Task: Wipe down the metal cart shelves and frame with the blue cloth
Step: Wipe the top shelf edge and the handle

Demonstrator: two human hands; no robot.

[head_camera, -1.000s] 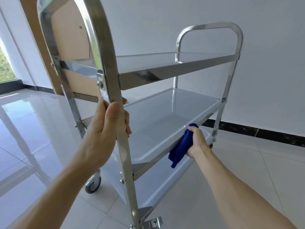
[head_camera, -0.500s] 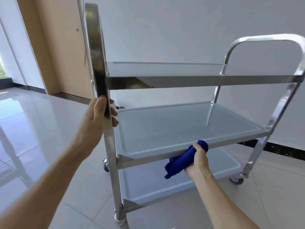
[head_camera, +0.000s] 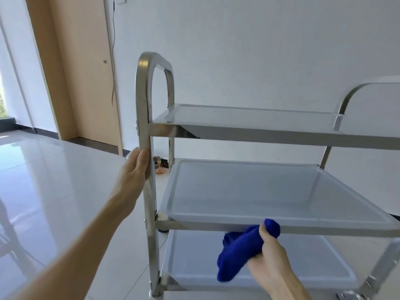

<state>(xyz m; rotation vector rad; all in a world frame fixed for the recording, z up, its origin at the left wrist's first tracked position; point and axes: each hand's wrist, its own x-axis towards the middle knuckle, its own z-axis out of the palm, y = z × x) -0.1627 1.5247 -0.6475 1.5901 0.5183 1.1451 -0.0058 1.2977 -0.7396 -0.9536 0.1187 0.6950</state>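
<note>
A three-shelf metal cart (head_camera: 281, 138) stands in front of me with its long side facing me. My left hand (head_camera: 135, 173) grips the near left upright post (head_camera: 144, 118) just below the top shelf. My right hand (head_camera: 269, 251) holds the bunched blue cloth (head_camera: 238, 254) against the front rail of the middle shelf (head_camera: 207, 226). The cloth hangs down over the bottom shelf (head_camera: 303, 263). All three shelves are bare.
Glossy white tiled floor (head_camera: 54, 191) spreads to the left. A wooden door (head_camera: 80, 68) and a hanging cable (head_camera: 113, 50) are behind the cart on the left. A white wall runs behind the cart. A small orange object (head_camera: 159, 168) lies on the floor by the wall.
The cart has swung round so its long side now faces me. My right hand with the cloth has slid along the middle shelf's front rail. My left hand stays on the post.
</note>
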